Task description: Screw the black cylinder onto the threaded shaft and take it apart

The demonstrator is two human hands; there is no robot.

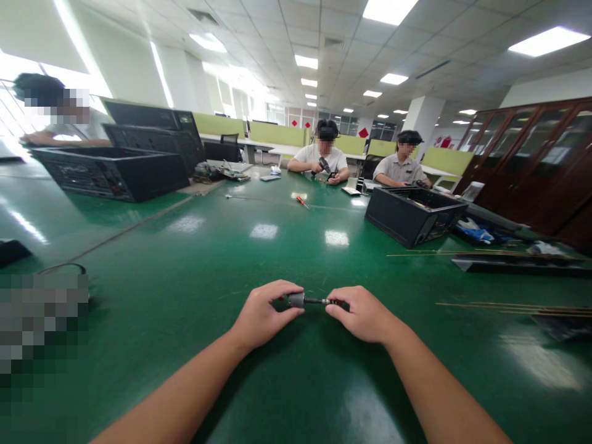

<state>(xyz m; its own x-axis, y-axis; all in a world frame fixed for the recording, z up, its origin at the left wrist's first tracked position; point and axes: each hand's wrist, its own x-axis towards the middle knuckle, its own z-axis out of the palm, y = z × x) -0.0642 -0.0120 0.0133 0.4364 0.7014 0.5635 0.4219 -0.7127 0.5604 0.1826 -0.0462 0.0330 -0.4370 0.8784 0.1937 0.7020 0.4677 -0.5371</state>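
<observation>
Low in the middle of the frame, the left hand and the right hand meet over the green worktop. Between them lies a small screwdriver, level and crosswise: the left fingers are closed around its grey collar end, the right fingers pinched shut on the dark shaft end (its tip is hidden). In the right middle of the frame sits an open black computer case. Another black case stands at upper left. Two seated people work at the far top centre, and an orange-handled screwdriver lies on the worktop before them.
</observation>
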